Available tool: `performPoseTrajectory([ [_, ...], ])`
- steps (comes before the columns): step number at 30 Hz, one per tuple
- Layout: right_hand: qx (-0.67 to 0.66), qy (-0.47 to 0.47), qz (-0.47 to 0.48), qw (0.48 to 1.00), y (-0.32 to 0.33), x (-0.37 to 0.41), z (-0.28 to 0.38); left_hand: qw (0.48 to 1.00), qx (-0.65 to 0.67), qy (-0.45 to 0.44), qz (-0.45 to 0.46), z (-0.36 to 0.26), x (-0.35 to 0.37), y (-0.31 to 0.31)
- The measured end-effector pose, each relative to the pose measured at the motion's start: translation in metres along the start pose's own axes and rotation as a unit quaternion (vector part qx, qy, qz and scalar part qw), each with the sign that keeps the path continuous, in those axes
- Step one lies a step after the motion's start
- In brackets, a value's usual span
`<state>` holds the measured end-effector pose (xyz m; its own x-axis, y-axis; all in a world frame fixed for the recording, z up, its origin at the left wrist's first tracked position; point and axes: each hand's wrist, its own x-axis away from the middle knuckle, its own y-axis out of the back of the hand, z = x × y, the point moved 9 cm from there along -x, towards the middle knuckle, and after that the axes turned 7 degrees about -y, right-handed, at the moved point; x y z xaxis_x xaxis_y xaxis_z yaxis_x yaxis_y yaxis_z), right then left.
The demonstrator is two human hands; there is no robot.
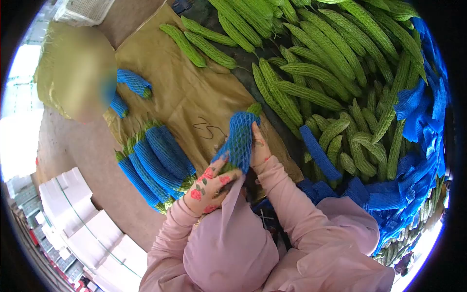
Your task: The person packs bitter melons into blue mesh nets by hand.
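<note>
A bitter melon [254,108] pokes its green tip out of a blue mesh sleeve [240,141], held in front of me over the brown sheet. My left hand [210,191], in a flower-patterned glove, is closed round the sleeve's lower end. On the other side, my right hand [260,145] grips along the sleeve with its fingers. Left of my hands lies a row of several sleeved bitter melons [158,158], side by side, with green ends showing. A large heap of bare bitter melons [331,53] fills the right side.
Blue mesh sleeves [413,170] are piled along the right edge; one sleeve [320,153] lies on the heap. Loose bitter melons [209,46] rest on the brown sheet [180,87]. Another person [78,73] is at the upper left. White boxes [90,228] stand lower left.
</note>
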<state>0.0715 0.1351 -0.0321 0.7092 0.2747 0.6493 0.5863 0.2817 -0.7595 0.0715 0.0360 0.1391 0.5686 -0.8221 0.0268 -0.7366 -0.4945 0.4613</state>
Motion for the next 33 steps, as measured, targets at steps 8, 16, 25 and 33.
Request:
performPoseTrajectory([
  [8, 0.297, 0.034, 0.039, 0.954, -0.093, 0.030, 0.016, 0.932, 0.178, 0.113, -0.296, 0.041, 0.030, 0.101],
  [16, 0.428, 0.101, 0.193, 0.877, -0.171, 0.035, 0.057, 0.957, -0.074, 0.034, -0.278, 0.015, -0.054, 0.121],
  [25, 0.323, -0.101, 0.164, 0.927, -0.086, 0.042, 0.024, 0.965, 0.210, -0.092, -0.128, 0.014, -0.035, 0.061],
  [33, 0.526, 0.026, 0.103, 0.844, -0.069, 0.035, 0.011, 0.809, 0.460, 0.280, -0.237, 0.062, 0.013, 0.033],
])
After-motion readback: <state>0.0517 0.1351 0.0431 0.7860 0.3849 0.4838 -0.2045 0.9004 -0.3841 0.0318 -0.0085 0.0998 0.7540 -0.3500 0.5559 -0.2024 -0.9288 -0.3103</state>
